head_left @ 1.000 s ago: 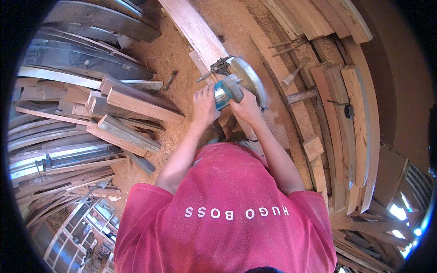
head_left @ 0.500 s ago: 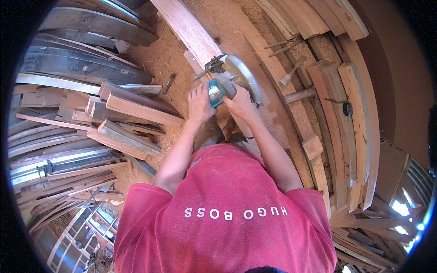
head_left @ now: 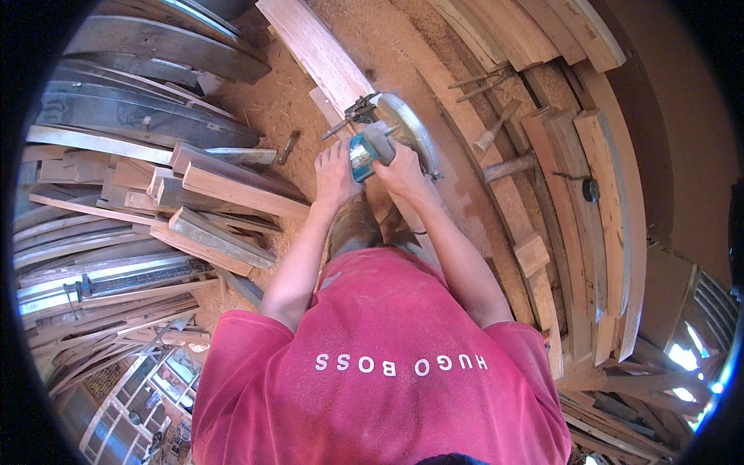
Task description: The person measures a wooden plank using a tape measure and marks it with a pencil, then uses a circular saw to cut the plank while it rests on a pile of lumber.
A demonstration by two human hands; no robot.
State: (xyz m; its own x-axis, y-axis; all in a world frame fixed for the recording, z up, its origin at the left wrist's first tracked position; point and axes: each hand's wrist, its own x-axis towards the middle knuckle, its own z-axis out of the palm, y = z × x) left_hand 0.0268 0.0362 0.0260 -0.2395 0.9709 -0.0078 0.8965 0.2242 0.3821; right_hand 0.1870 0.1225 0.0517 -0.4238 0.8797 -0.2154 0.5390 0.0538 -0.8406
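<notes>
Teal saw (head_left: 363,157), clasped by left hand (head_left: 335,174) and right hand (head_left: 404,172), meets pale board (head_left: 322,56) toward eleven o'clock; cut seems begun, not finished.

T-shirt (head_left: 380,329): pinkish red, of loose cloth, with a fine pale dust on the chest.
Chest print (head_left: 391,366): one row of white capital letters, which appear upside down in this view.
Left sleeve (head_left: 236,345): short and wide, in the same red.
Right sleeve (head_left: 527,353): also short, also red.
Grey patch (head_left: 330,280): small, near the left side of the shirt hem.
Trousers (head_left: 353,230): brownish grey; only a small part is visible.
Left hand (head_left: 335,174), right hand (head_left: 404,172): both bare, as are the forearms.
</notes>
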